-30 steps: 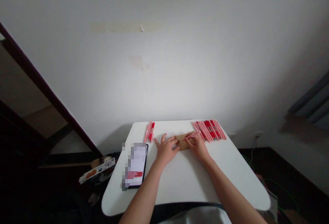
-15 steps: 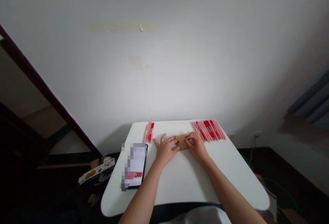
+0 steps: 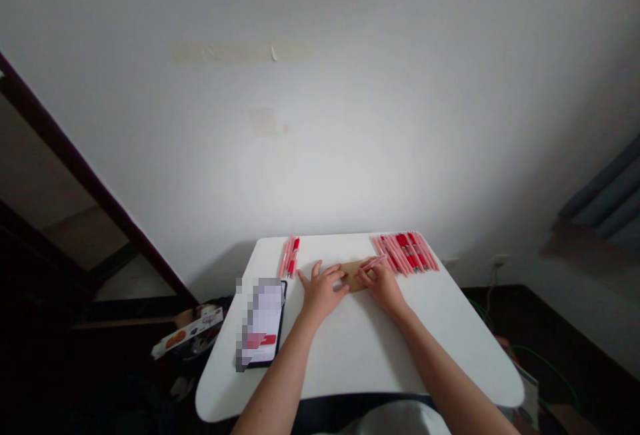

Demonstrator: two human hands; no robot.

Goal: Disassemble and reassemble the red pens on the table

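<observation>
My right hand point(image 3: 383, 283) is closed around a pink pen point(image 3: 375, 262), held slanted with its lower end over a small brown piece of paper or card point(image 3: 353, 276). The pen's tip is too small to make out. My left hand point(image 3: 323, 286) lies with fingers spread, its fingertips on the left edge of the brown piece. Right of my right hand, several pink and red pens point(image 3: 406, 253) lie side by side. A few more pens point(image 3: 290, 256) lie beyond my left hand, near the table's far left corner.
A phone point(image 3: 265, 322) with a lit screen, partly blurred out, lies on the left of the white table point(image 3: 360, 362). A pale wall point(image 3: 350, 122) stands right behind the table. On the floor at the left is a box point(image 3: 187, 334) among other items.
The view shifts very slightly. My right hand stays on the pen over the brown piece and my left hand keeps its place.
</observation>
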